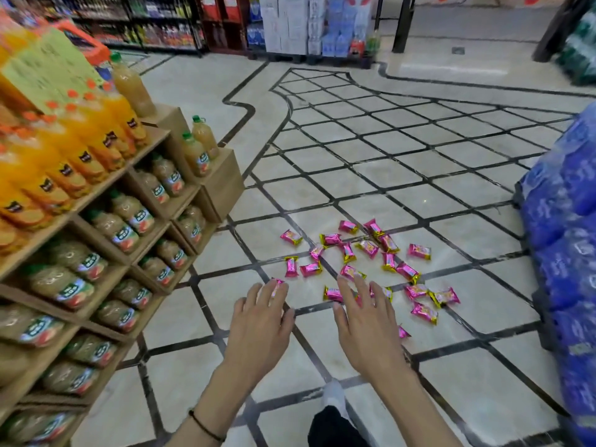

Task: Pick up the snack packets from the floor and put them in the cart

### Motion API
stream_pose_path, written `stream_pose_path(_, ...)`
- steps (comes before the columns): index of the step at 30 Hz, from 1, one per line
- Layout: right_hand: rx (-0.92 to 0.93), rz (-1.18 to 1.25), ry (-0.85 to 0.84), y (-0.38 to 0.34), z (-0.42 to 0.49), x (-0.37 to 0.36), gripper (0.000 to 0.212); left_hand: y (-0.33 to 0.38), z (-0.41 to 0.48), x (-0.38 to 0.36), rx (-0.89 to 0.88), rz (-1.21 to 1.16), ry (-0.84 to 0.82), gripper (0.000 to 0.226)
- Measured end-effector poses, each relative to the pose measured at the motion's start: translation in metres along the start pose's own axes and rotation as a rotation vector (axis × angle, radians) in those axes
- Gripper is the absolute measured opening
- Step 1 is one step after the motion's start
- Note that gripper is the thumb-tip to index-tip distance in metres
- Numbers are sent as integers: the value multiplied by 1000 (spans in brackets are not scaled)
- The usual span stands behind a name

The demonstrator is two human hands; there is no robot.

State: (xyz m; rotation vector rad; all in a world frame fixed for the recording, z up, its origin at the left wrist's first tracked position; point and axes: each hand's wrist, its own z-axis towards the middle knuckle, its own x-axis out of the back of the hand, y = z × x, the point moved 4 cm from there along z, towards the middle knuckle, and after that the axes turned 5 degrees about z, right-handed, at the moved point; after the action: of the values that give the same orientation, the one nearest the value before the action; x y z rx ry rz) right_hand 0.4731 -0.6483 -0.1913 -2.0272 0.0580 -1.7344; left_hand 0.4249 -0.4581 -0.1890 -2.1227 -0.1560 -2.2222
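Several small pink snack packets (367,248) with yellow ends lie scattered on the tiled floor (403,175), spread from about the middle to the right. My left hand (258,324) reaches out above the floor with fingers straight and spread, holding nothing; a packet (278,283) shows just beyond its fingertips. My right hand (366,321) is likewise stretched forward and open, covering part of a few packets near its fingers. No cart is in view.
Wooden shelves (106,250) stacked with juice bottles stand close on the left. Blue shrink-wrapped packs (567,240) are piled on the right. My shoe and dark trouser leg (335,414) show at the bottom. More shelving lines the far end.
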Motion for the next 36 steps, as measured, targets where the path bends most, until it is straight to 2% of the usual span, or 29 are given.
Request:
stream_pose_path(10,37,-34,-13,6,158,6,55,-26,158,-4,57,15,53,40)
stream_pose_path(14,50,-52,-43,2,211,-5,55,-49,203,-25,82,-16,-3,45)
stream_pose_path(23,-44,-72,-67,2,338,-50,51,-117,316,-96,22,-191,-117,52)
stream_pose_path(31,-44,-85,-168,20,437,-146,50,-158,405,-204,-26,-283,-228,48)
stream_pose_path(34,-60,-120,-208,51,467,-216,50,-159,421,-272,-89,-240,-286,48)
stream_pose_path(36,14,-204,-286,67,480,-278,51,-162,429,-323,-111,-230,-325,48)
